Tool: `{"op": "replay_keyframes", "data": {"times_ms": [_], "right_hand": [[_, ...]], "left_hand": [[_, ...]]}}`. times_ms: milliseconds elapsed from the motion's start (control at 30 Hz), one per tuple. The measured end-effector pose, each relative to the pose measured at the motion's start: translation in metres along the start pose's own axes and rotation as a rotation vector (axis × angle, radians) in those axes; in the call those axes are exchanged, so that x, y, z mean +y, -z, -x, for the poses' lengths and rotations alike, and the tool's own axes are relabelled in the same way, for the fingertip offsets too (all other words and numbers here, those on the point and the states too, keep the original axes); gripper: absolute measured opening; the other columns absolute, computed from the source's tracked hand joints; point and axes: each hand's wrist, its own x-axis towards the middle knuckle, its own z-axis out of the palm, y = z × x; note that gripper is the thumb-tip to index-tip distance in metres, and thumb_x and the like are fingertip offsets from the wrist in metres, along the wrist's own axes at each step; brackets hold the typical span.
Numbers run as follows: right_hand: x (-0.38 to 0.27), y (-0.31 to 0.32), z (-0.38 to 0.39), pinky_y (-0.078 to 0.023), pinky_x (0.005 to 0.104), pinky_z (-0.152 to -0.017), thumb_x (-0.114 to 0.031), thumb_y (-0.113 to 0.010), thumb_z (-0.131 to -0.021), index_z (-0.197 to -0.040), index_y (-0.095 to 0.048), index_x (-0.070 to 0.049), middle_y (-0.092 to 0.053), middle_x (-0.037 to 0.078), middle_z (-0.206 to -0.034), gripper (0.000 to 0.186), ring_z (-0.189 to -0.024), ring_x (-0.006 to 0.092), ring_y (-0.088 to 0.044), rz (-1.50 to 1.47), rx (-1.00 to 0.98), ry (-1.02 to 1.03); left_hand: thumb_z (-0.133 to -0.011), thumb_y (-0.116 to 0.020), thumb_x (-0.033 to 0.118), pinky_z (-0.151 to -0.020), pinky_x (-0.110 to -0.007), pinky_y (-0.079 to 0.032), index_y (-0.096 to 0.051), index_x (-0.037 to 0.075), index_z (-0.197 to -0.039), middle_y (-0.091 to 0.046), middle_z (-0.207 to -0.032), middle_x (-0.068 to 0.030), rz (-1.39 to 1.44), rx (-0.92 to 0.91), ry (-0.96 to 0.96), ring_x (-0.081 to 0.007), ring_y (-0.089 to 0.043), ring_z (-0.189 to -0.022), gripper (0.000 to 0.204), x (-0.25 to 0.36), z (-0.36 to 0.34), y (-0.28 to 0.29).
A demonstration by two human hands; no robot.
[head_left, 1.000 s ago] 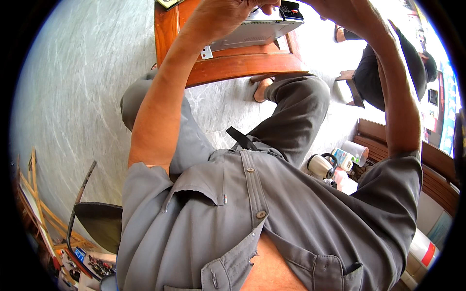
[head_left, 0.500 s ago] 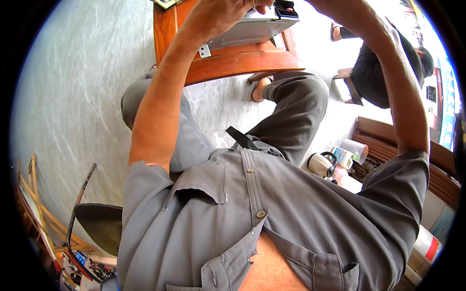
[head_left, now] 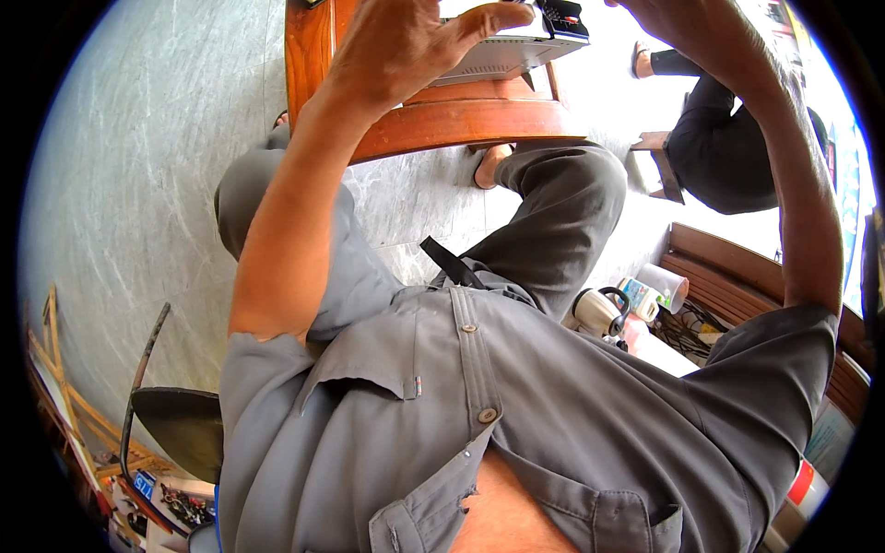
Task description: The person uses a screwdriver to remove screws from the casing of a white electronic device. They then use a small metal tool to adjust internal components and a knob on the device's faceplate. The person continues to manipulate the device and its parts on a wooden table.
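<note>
A grey metal box-shaped device (head_left: 489, 61) with vent slots lies on a reddish-brown wooden table (head_left: 442, 127) in front of me. Black parts (head_left: 560, 18) show at its right end. Over its left side is my left hand (head_left: 392, 46), open, with the thumb stretched out above the casing; the picture's top edge cuts off the other fingers. My right hand (head_left: 705, 32) is raised to the right of the device, apart from it in the picture. Its fingers are mostly beyond the top edge, so whether it grips anything is hidden.
My knees flank the table's near edge. At right, a person in dark clothes (head_left: 724, 152) sits on a small wooden stool (head_left: 656, 157). Nearer stand a kettle (head_left: 597, 311), a white bottle (head_left: 636, 297) and a clear plastic container (head_left: 664, 284). A black chair part (head_left: 180, 424) is at left.
My left hand has opened its thumb outward and come slightly nearer. My right hand has moved right, away from the device. The view has shifted a little.
</note>
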Motion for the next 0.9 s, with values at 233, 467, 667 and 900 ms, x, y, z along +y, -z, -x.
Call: {"op": "replay_keyframes", "data": {"times_ms": [233,467,667,900], "right_hand": [[-0.036,0.013,-0.045,-0.049,0.0373,-0.054,-0.009,-0.064,-0.100,-0.092,-0.061,0.002,-0.066,0.013,-0.074,0.015,-0.061,0.0287,-0.067,-0.016,-0.322,-0.438],[-0.025,-0.011,-0.014,-0.048,0.0386,-0.052,-0.022,-0.064,-0.102,-0.087,-0.064,-0.001,-0.063,0.013,-0.064,0.026,-0.053,0.0277,-0.064,0.161,-0.038,-0.272],[-0.036,-0.006,-0.028,-0.050,0.0392,-0.055,-0.029,-0.061,-0.103,-0.081,-0.067,0.001,-0.064,0.014,-0.063,0.037,-0.056,0.0268,-0.066,-0.123,-0.054,-0.616],[-0.018,-0.014,-0.022,-0.052,0.0400,-0.063,-0.019,-0.064,-0.101,-0.103,-0.064,0.000,-0.069,0.013,-0.080,0.019,-0.071,0.0261,-0.070,-0.121,-0.075,-0.361]], "left_hand": [[-0.089,-0.079,0.019,-0.091,-0.039,-0.054,-0.065,-0.007,-0.119,-0.068,-0.106,-0.0212,-0.072,-0.137,0.428,-0.0339,-0.068,-0.100,0.042,0.006,0.022,0.029],[-0.088,-0.076,0.019,-0.090,-0.039,-0.054,-0.066,-0.009,-0.119,-0.068,-0.107,-0.0230,-0.132,-0.142,0.347,-0.0339,-0.068,-0.099,0.043,-0.002,0.022,0.022],[-0.089,-0.076,0.020,-0.089,-0.039,-0.055,-0.066,-0.009,-0.119,-0.067,-0.108,-0.0225,-0.190,-0.158,0.422,-0.0329,-0.068,-0.099,0.043,0.003,0.024,0.029],[-0.088,-0.077,0.018,-0.087,-0.040,-0.055,-0.067,-0.007,-0.119,-0.066,-0.106,-0.0224,-0.180,-0.133,0.383,-0.0342,-0.068,-0.098,0.041,-0.002,0.026,0.026]]}}
